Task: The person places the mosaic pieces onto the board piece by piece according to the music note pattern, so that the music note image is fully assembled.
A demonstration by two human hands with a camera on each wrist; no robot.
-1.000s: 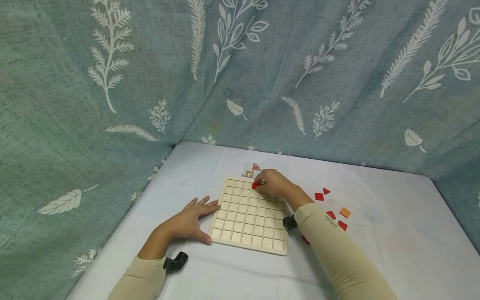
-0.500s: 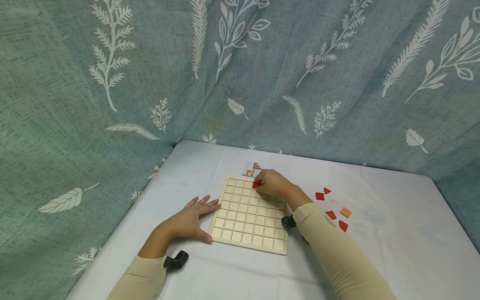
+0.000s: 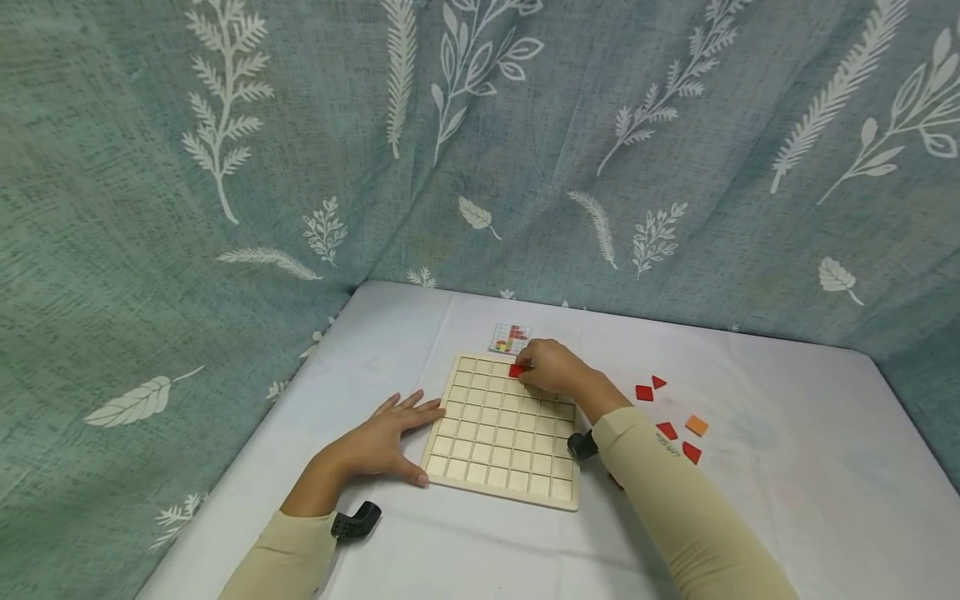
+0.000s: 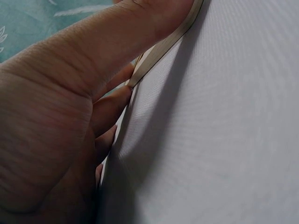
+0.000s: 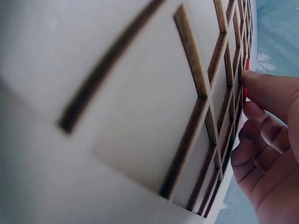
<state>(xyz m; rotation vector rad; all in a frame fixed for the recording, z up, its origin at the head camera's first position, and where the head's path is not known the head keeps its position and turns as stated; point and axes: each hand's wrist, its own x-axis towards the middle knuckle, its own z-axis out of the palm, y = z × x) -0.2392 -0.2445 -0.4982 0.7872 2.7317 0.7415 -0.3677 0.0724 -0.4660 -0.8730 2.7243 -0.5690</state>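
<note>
Partly hidden, a red tile is pinched by the right hand; the left hand, spread, touches the board.

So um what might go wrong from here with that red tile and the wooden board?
The red tile, held by the right hand, might sit crooked on the board. The left hand, touching the board's edge, could nudge it. The right sleeve partly hides another red piece and may drag it.
</note>
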